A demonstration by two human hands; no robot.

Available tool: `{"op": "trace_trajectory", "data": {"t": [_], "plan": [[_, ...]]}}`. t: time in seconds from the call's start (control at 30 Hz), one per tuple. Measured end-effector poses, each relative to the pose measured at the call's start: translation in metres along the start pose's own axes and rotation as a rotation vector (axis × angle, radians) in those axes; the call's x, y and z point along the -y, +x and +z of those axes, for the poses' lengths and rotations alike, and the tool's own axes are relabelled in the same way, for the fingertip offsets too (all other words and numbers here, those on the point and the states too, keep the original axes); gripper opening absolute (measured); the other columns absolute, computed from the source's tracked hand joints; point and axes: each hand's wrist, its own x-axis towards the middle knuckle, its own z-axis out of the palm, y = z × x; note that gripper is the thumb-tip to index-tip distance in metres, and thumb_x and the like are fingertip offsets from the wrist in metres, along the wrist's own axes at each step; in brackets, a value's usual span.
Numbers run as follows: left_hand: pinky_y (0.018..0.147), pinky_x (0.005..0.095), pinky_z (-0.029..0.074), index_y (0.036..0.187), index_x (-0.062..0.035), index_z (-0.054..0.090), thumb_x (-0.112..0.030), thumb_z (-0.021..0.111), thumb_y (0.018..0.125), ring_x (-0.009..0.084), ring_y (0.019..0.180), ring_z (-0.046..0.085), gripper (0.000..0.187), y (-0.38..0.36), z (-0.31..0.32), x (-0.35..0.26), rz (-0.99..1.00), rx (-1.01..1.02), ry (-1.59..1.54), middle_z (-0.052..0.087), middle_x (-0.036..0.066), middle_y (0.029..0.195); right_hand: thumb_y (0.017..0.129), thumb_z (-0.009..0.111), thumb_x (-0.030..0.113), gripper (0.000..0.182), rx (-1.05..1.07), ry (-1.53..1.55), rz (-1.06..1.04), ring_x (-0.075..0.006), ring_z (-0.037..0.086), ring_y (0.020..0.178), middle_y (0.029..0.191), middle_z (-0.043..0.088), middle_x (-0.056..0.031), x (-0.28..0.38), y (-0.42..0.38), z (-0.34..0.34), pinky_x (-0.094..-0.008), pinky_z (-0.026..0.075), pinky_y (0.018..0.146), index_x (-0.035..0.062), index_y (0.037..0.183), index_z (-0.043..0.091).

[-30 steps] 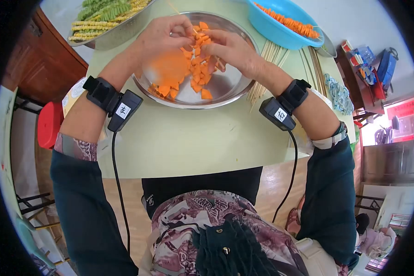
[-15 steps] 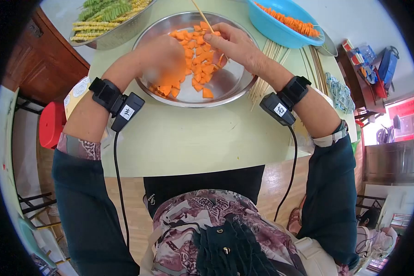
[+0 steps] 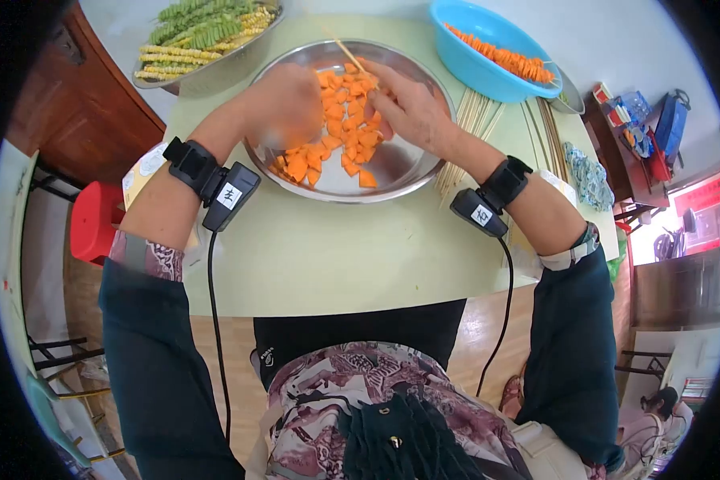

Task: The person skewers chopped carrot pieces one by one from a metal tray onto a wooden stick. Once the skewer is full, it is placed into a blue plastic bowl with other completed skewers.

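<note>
A wide steel bowl (image 3: pixel 352 196) holds many cut orange pieces (image 3: pixel 346 120). Over its right part, my right hand (image 3: pixel 408 112) is closed round a thin wooden skewer (image 3: pixel 342 50) that slants up to the left. Orange bits sit close to its fingertips. My left hand (image 3: pixel 288 108) is above the left side of the bowl, near the orange pieces; motion blur smears its fingers, and what they hold, if anything, cannot be made out.
A blue basin (image 3: pixel 488 76) with threaded orange pieces (image 3: pixel 504 58) stands at the back right. Loose skewers (image 3: pixel 476 120) lie beside the bowl. At the back left, a metal colander (image 3: pixel 216 70) holds green and yellow skewered pieces (image 3: pixel 192 32). A patterned cloth (image 3: pixel 588 176) lies right.
The view has shifted, so the bowl and table appear slightly lower. The skewer and my right hand remain over the bowl. My left hand stays blurred at its left side.
</note>
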Motion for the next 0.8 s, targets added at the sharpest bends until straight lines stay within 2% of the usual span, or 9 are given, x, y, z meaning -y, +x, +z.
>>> {"op": "trace_trajectory", "data": {"t": [0.13, 0.2, 0.23, 0.27, 0.33, 0.4, 0.47, 0.53, 0.8], "plan": [[0.055, 0.0228, 0.053, 0.086, 0.0063, 0.054, -0.001, 0.060, 0.074, 0.0171, 0.065, 0.065, 0.015, 0.004, -0.011, 0.008, -0.062, -0.200, -0.388, 0.062, 0.012, 0.075, 0.088, 0.043, 0.008, 0.049, -0.017, -0.037, -0.143, -0.0087, 0.047, 0.048, 0.067, 0.057, -0.0026, 0.001, -0.002, 0.002, -0.0235, 0.045, 0.050, 0.0190, 0.135, 0.033], [0.064, 0.0260, 0.055, 0.091, 0.0057, 0.051, -0.004, 0.055, 0.081, 0.0215, 0.076, 0.065, 0.014, 0.003, -0.016, 0.011, -0.062, -0.285, -0.612, 0.060, 0.015, 0.085, 0.085, 0.045, 0.013, 0.048, 0.046, -0.039, -0.110, -0.0273, 0.060, 0.062, 0.066, 0.060, -0.0124, 0.007, -0.002, -0.001, -0.0353, 0.048, 0.060, 0.0121, 0.132, 0.036], [0.064, 0.0260, 0.055, 0.091, 0.0057, 0.051, -0.004, 0.055, 0.081, 0.0215, 0.076, 0.065, 0.014, 0.005, -0.017, 0.017, -0.056, -0.293, -0.607, 0.060, 0.015, 0.085, 0.089, 0.043, 0.011, 0.047, 0.045, -0.059, -0.126, -0.0090, 0.047, 0.046, 0.064, 0.056, -0.0026, 0.001, 0.000, 0.002, -0.0236, 0.045, 0.049, 0.0186, 0.135, 0.034], [0.066, 0.0262, 0.055, 0.094, 0.0066, 0.050, -0.004, 0.054, 0.082, 0.0219, 0.078, 0.065, 0.016, 0.006, -0.017, 0.025, 0.051, -0.328, -0.527, 0.060, 0.016, 0.087, 0.089, 0.043, 0.011, 0.047, 0.043, -0.061, -0.134, -0.0090, 0.047, 0.046, 0.064, 0.056, -0.0026, -0.001, 0.001, 0.001, -0.0236, 0.045, 0.049, 0.0186, 0.135, 0.034], [0.068, 0.0264, 0.055, 0.097, 0.0075, 0.050, -0.004, 0.054, 0.083, 0.0223, 0.081, 0.064, 0.019, 0.003, -0.019, 0.016, 0.161, -0.363, -0.441, 0.059, 0.016, 0.089, 0.089, 0.043, 0.013, 0.045, 0.072, -0.124, -0.081, -0.0096, 0.048, 0.044, 0.062, 0.056, -0.0028, 0.001, -0.001, 0.000, -0.0238, 0.045, 0.048, 0.0172, 0.133, 0.037], [0.069, 0.0256, 0.054, 0.103, 0.0098, 0.049, -0.003, 0.054, 0.083, 0.0232, 0.083, 0.064, 0.024, -0.001, -0.018, 0.004, -0.009, -0.505, -0.714, 0.059, 0.018, 0.091, 0.089, 0.043, 0.014, 0.044, 0.082, -0.117, -0.088, -0.0099, 0.049, 0.043, 0.061, 0.056, -0.0032, 0.004, -0.003, 0.000, -0.0242, 0.045, 0.048, 0.0165, 0.132, 0.039], [0.070, 0.0252, 0.054, 0.106, 0.0106, 0.048, -0.002, 0.054, 0.083, 0.0231, 0.084, 0.064, 0.027, 0.000, -0.021, 0.008, -0.013, -0.521, -0.764, 0.059, 0.019, 0.092, 0.089, 0.044, 0.014, 0.043, 0.093, -0.109, -0.092, -0.0103, 0.049, 0.043, 0.061, 0.057, -0.0036, 0.009, -0.006, -0.001, -0.0246, 0.045, 0.048, 0.0159, 0.131, 0.040], [0.070, 0.0248, 0.054, 0.108, 0.0114, 0.048, -0.001, 0.053, 0.083, 0.0231, 0.084, 0.063, 0.029, 0.001, -0.023, 0.012, -0.015, -0.538, -0.813, 0.059, 0.019, 0.094, 0.083, 0.050, 0.013, 0.038, 0.054, -0.083, -0.043, -0.0284, 0.056, 0.052, 0.058, 0.054, -0.0159, 0.017, -0.008, -0.001, -0.0370, 0.046, 0.053, 0.0124, 0.121, 0.050], [0.072, 0.0241, 0.054, 0.107, 0.0110, 0.049, 0.003, 0.053, 0.080, 0.0215, 0.083, 0.063, 0.028, 0.003, -0.027, 0.018, 0.006, -0.624, -0.795, 0.060, 0.019, 0.094, 0.083, 0.049, 0.013, 0.036, 0.014, -0.141, -0.083, -0.0307, 0.056, 0.053, 0.059, 0.055, -0.0176, 0.007, -0.008, 0.003, -0.0390, 0.047, 0.053, 0.0119, 0.119, 0.051]]}}
